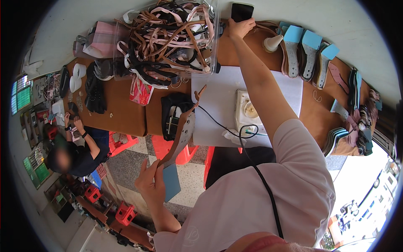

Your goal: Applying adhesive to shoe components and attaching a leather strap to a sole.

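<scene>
My left hand (151, 185) is closed, with the index finger raised, around a long brown-and-grey leather strap piece (184, 128). Small holes or studs dot its wide part, a thin twisted end points up, and a light blue flap (171, 182) hangs below the fingers. At the far edge of the table, my right hand (241, 28) grips the lower end of a black smartphone (242, 12), which stands by the wall. Under my right arm a white device with a round, stained pot (250, 110) sits on a white sheet (210, 80).
A clear bin (216, 38) overflows with pink, brown and black straps. Similar blue-ended pieces (310, 52) lie in stacks at the right, near a cream cone (273, 43). A black cable (268, 189) crosses my front. Another person (79, 151) works at the left; red stools (126, 213) stand below.
</scene>
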Motion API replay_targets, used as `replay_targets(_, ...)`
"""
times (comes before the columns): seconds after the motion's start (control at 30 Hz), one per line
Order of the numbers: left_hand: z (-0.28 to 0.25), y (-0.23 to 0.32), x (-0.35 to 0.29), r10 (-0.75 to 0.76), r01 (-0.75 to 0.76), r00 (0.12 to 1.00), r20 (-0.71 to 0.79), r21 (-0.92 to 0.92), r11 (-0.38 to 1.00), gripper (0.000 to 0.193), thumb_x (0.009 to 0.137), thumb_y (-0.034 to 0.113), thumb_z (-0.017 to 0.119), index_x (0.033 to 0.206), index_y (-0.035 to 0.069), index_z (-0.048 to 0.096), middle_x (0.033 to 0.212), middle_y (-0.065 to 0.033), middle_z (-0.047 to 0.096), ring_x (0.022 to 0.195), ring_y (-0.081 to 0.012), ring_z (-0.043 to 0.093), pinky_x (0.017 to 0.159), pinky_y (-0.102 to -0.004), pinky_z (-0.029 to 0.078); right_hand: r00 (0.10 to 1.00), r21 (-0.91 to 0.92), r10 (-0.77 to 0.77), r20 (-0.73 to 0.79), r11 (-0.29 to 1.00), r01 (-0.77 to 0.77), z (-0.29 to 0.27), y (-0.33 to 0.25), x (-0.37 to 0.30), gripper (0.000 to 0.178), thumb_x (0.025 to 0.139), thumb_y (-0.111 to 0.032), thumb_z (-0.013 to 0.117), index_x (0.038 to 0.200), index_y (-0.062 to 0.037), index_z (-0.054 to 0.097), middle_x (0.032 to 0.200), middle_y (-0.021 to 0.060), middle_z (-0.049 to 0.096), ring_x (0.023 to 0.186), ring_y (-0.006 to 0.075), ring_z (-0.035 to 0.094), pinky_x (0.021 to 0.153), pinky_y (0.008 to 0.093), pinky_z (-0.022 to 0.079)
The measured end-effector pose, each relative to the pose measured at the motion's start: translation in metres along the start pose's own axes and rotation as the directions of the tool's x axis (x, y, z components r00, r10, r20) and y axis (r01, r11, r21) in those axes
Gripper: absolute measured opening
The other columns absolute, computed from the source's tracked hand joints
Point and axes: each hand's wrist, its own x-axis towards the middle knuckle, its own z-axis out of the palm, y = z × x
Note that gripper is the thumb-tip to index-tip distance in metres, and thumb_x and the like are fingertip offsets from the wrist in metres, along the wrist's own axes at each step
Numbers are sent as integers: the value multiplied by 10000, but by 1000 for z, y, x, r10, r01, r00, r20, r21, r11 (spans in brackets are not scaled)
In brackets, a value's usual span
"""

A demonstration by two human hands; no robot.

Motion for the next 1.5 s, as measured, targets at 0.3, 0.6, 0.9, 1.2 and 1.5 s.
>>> replay_targets(0.3,9,10,-9,-6,6,1000,-25,-39,999,121,709,-15,539,812,-31,600,650,-134,588,528,-258,558,832,-428,408,997,33,-59,-46,998,60,5,4,2,697,486,-155,696,987,61,264,978,254,341,930,403,372,841,404,343)
replay_targets(0.6,16,11,-15,-42,42,999,0,-36,998,141,705,-16,542,832,-29,601,662,-131,596,547,-246,572,834,-424,407,993,27,-106,-57,994,108,6,4,-6,824,542,-138,716,1119,109,181,1124,285,238,1040,417,295,894,417,286)
replay_targets(0.9,22,11,-10,-49,47,999,-21,-89,995,136,701,-11,556,828,-29,601,644,-127,593,529,-229,569,833,-417,406,998,109,-50,-46,993,55,1,10,-9,855,525,-142,743,1136,94,194,1157,282,228,1068,423,278,909,422,274)
replay_targets(1.2,23,10,-3,-17,16,1000,-12,-101,995,131,698,-20,555,821,-26,599,609,-121,573,462,-228,510,832,-418,409,998,13,-31,-60,999,32,3,7,-5,878,504,-143,753,1145,74,193,1158,265,237,1056,416,286,897,418,289)
replay_targets(1.5,25,5,-3,-16,14,1000,-16,-81,997,143,690,-27,555,825,-25,600,613,-124,573,464,-232,516,833,-424,409,996,-15,-31,-80,999,30,2,4,-1,834,498,-143,740,1113,66,217,1110,254,287,1015,406,314,876,432,304)
